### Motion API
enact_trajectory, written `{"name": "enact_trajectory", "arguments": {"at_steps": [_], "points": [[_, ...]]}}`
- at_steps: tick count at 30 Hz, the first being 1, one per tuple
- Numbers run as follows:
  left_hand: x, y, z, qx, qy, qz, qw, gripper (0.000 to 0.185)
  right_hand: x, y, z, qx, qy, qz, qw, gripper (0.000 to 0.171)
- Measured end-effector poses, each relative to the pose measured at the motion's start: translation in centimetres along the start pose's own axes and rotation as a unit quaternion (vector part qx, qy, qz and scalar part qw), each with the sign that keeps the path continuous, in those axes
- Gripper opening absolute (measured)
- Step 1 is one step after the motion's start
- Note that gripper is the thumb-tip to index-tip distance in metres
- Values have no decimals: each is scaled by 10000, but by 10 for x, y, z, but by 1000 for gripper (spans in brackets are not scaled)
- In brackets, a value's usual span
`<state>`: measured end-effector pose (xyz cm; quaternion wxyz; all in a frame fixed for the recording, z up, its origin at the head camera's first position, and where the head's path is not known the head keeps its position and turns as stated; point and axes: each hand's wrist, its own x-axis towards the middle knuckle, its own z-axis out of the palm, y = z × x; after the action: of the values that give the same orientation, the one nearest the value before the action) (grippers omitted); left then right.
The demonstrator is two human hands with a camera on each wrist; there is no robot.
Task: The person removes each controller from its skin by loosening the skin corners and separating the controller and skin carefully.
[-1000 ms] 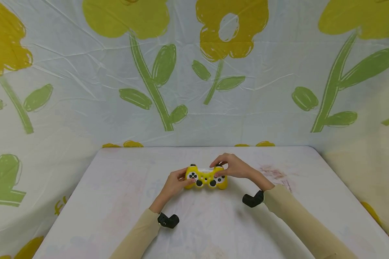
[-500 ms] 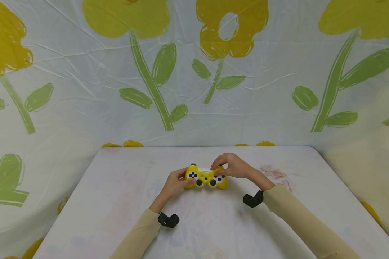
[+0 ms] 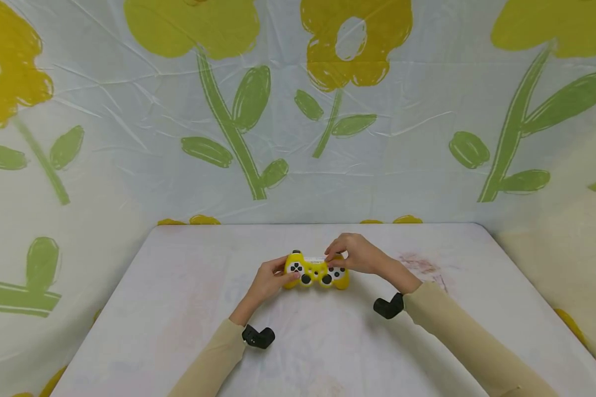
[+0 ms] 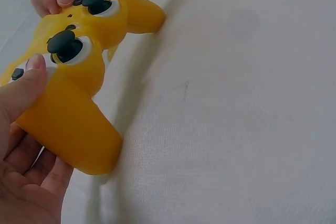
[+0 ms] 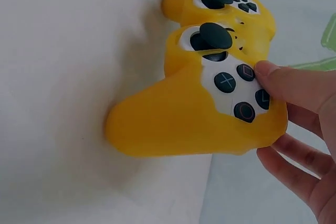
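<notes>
A yellow-covered game controller (image 3: 316, 271) faces up near the middle of the table, its grips toward me. White casing (image 3: 314, 259) shows along its far edge, inside the yellow silicone cover (image 5: 157, 124). My left hand (image 3: 268, 280) grips the left end, thumb on top beside the directional buttons and fingers underneath. At the far right corner, my right hand (image 3: 358, 255) pinches the edge, its thumb by the square and triangle buttons in the right wrist view. Both thumbsticks (image 4: 61, 41) poke through the cover. The controller's underside is hidden.
The controller is on a table (image 3: 189, 309) with a pale, faintly stained cloth. Flower-printed sheets (image 3: 402, 160) hang behind and at both sides. A black wrist camera (image 3: 258, 337) sits on the left wrist, and another black camera (image 3: 388, 306) on the right.
My right thumb and fingers have shifted slightly left along the controller's far edge. My left hand keeps its grip, and the controller stays nearly in place.
</notes>
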<state>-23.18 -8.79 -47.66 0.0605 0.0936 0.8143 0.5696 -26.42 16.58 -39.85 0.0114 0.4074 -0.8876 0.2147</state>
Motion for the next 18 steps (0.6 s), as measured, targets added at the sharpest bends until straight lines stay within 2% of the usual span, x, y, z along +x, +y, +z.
{"name": "enact_trajectory", "arguments": {"at_steps": [7,18], "points": [[1,2,-1,33,38,121,9999,59,3,-5,-3,-526,-33,-335,9980,7],[2,3,-1,59,-58,61,9999,57,6,-7,-2,-901,-142,-320,9953,10]]}}
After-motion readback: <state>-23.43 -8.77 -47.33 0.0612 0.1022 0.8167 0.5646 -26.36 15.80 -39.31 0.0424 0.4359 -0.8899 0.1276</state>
